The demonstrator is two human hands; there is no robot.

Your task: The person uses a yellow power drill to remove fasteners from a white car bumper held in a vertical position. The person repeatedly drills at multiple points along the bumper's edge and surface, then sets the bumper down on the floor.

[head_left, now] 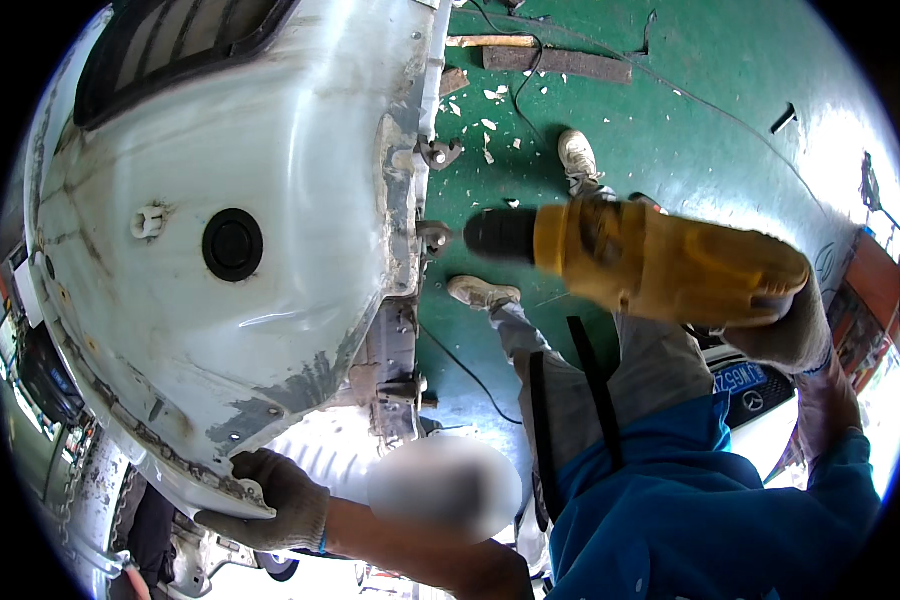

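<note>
A large white car body panel (310,180) with bare, scraped patches along its edge fills the left side. My left hand (280,500), in a grey knit glove, is closed around the panel's lower corner, thumb and fingers on either side of the edge. In my right hand (785,330), also gloved, is a yellow power drill (680,255), smeared a little by motion. Its dark chuck (500,235) points left at the panel's edge, close to a small metal bracket (433,238). Whether its tip touches the bracket, I cannot tell.
A wooden strip and a dark plank (560,66) lie on the green floor (710,130) among white flakes. A black cable (480,380) runs near my shoes (485,292). Beside me at right stands a white vehicle (770,425). A second bracket (440,153) juts from the panel.
</note>
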